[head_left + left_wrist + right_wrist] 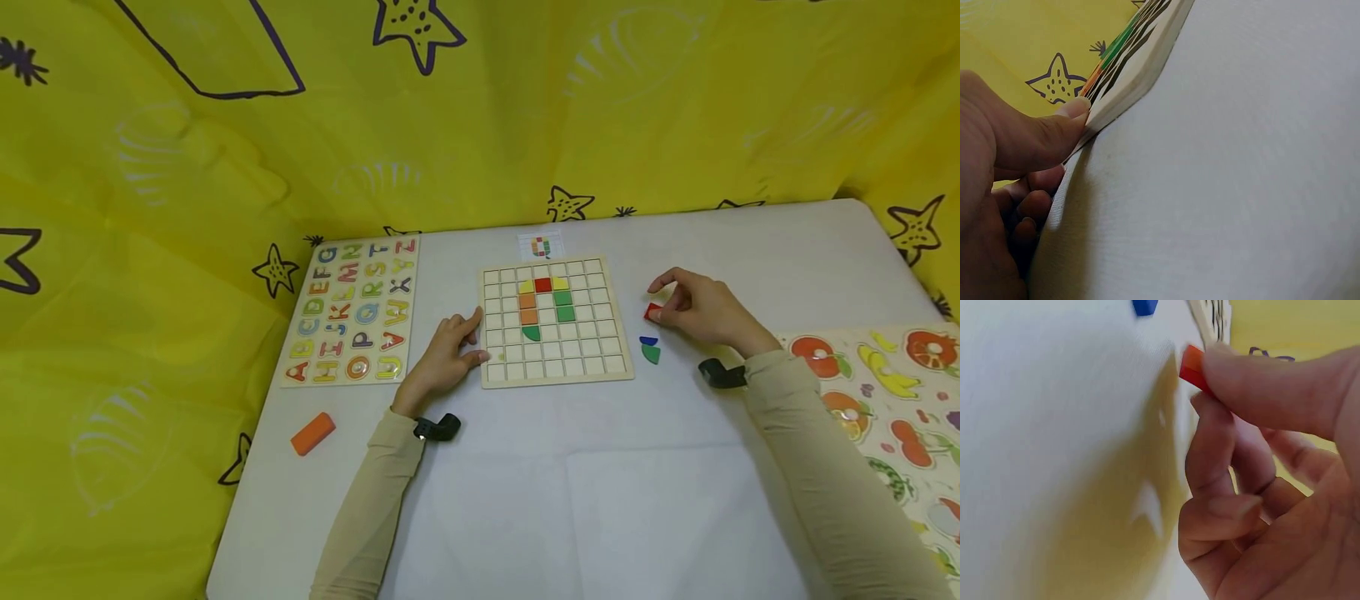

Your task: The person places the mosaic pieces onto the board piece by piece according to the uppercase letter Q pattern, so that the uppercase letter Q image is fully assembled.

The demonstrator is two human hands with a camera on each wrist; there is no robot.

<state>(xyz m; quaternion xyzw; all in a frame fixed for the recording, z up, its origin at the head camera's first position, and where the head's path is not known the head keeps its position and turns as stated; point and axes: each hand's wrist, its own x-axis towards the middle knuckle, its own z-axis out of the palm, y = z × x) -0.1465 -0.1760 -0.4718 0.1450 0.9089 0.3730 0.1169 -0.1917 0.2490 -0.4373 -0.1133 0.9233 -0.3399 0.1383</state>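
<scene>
Between thumb and finger, my right hand pinches a small red block. Its other fingers curl inward in the right wrist view. Just below that hand on the table lie a small blue piece and a green quarter-round piece. My left hand holds the left edge of a wooden grid board, its thumb over the rim and several fingers curled below. Red, yellow, orange and green pieces sit in the board's squares, forming part of a ring.
A small pattern card lies behind the board. An alphabet puzzle is at the left, with an orange block in front of it. At the right, a fruit puzzle lies partly under the right forearm. A yellow curtain hangs behind the table.
</scene>
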